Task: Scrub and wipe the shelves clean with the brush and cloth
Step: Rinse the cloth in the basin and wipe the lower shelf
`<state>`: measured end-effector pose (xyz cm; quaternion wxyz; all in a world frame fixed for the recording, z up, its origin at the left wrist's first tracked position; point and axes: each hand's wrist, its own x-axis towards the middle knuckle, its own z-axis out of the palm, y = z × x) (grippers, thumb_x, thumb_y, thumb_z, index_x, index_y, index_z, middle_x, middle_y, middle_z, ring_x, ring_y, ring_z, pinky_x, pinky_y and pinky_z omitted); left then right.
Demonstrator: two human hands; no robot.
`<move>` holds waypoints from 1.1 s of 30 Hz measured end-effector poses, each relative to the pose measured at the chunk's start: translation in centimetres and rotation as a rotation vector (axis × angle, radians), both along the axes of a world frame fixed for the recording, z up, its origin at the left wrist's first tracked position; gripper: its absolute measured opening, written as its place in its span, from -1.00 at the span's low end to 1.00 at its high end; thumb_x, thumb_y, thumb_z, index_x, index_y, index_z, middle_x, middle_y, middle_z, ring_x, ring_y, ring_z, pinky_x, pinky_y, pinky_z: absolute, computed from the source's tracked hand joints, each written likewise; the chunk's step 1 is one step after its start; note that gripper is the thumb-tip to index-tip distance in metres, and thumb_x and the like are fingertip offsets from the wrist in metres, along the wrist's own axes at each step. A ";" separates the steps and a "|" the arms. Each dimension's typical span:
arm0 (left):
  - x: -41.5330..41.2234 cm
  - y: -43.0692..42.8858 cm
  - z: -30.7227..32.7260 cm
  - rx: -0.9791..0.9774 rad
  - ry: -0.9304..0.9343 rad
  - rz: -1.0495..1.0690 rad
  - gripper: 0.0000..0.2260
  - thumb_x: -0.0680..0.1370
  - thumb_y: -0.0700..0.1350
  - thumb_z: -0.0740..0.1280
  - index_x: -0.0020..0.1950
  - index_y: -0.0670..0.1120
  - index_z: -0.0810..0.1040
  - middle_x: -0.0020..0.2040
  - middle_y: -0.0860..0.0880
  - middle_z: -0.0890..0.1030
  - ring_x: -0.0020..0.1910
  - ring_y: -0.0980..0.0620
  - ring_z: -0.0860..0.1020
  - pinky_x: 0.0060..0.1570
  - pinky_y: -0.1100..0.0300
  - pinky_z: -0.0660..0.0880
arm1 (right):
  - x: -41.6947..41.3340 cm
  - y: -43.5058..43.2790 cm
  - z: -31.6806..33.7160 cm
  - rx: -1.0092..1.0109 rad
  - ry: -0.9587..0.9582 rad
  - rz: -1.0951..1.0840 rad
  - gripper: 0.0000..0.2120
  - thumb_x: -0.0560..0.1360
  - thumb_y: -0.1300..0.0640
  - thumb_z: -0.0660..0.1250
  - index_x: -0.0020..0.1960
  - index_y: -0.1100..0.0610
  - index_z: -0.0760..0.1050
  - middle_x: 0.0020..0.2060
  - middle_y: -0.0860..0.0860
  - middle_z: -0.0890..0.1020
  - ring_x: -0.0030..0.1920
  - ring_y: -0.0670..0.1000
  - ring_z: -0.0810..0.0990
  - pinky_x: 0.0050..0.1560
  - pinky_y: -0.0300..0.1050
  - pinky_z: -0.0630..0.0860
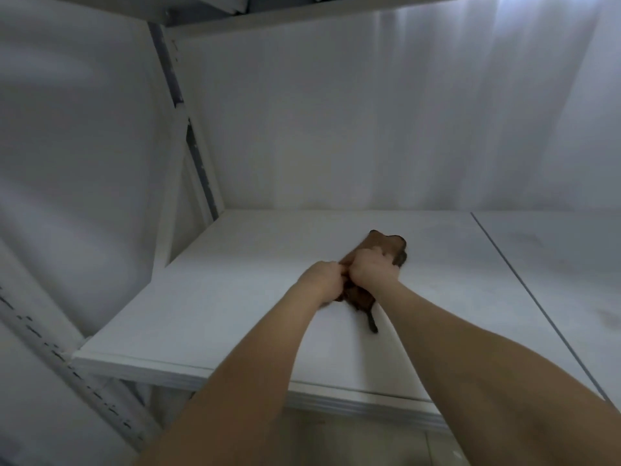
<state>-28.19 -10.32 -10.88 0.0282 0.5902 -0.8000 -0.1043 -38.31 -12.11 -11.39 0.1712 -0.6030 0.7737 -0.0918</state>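
A dark brown cloth (386, 245) lies bunched on the white shelf board (235, 297), near its middle. My right hand (371, 269) grips the cloth from above, fingers curled into it. My left hand (324, 279) sits right beside it, fingers curled into the cloth's near part. A dark tail of the cloth (371, 322) hangs out toward me between my forearms. No brush shows in the view.
A white back panel (369, 129) closes the shelf behind, and a side panel with a slotted metal upright (198, 163) closes it on the left. A seam (524, 290) divides this board from the one on the right. Another shelf runs overhead.
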 end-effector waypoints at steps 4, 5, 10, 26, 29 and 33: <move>6.0 0.1 0.4 -0.090 -0.153 0.241 -0.71 0.57 -0.02 0.20 0.20 -0.16 0.50 0.18 -0.19 0.54 0.14 -0.16 0.53 0.00 0.09 0.45 | 4.4 0.9 1.6 -0.004 -0.146 0.312 -0.68 0.59 0.18 0.18 0.30 0.22 0.50 0.25 0.16 0.54 0.25 0.13 0.50 0.29 -0.06 0.42; 7.2 0.2 0.5 -0.112 -0.204 0.284 -0.70 0.57 -0.02 0.20 0.21 -0.14 0.49 0.19 -0.17 0.53 0.15 -0.15 0.52 0.00 0.09 0.45 | 4.9 1.1 1.9 -0.019 -0.196 0.332 -0.68 0.57 0.24 0.16 0.27 0.25 0.51 0.22 0.17 0.57 0.23 0.14 0.52 0.26 -0.08 0.45; 6.4 -0.4 -1.2 -0.120 -0.162 0.234 -0.62 0.58 -0.04 0.18 0.38 -0.13 0.34 0.29 -0.17 0.39 0.25 -0.14 0.38 0.14 0.05 0.39 | 3.1 1.0 3.0 -0.229 -0.216 0.170 -0.63 0.52 0.26 0.13 0.26 0.13 0.52 0.19 0.11 0.56 0.23 0.15 0.48 0.18 -0.03 0.49; -4.6 0.2 -2.0 0.012 -0.019 -0.212 -0.62 0.63 -0.02 0.08 0.41 -0.12 0.24 0.42 -0.13 0.30 0.40 -0.05 0.26 0.43 0.12 0.14 | 0.2 -0.7 1.6 -0.196 -0.111 0.117 -0.66 0.58 0.19 0.13 0.31 0.11 0.48 0.29 0.10 0.45 0.31 0.15 0.36 0.30 -0.01 0.38; -3.1 -0.4 -1.6 0.037 -0.020 -0.115 -0.62 0.64 -0.02 0.07 0.44 -0.09 0.23 0.43 -0.09 0.33 0.42 -0.01 0.26 0.44 0.13 0.14 | 1.0 -0.2 1.6 -0.191 -0.128 0.111 -0.66 0.58 0.17 0.12 0.31 0.11 0.47 0.30 0.12 0.42 0.32 0.15 0.35 0.31 0.00 0.37; -3.0 -0.7 -1.6 0.041 0.203 0.053 -0.58 0.62 0.04 0.04 0.45 -0.07 0.27 0.42 -0.05 0.37 0.41 -0.01 0.30 0.42 0.07 0.20 | -0.6 0.2 2.2 -0.209 -0.129 0.067 -0.67 0.60 0.12 0.13 0.32 0.10 0.46 0.29 0.13 0.40 0.32 0.16 0.32 0.27 -0.01 0.34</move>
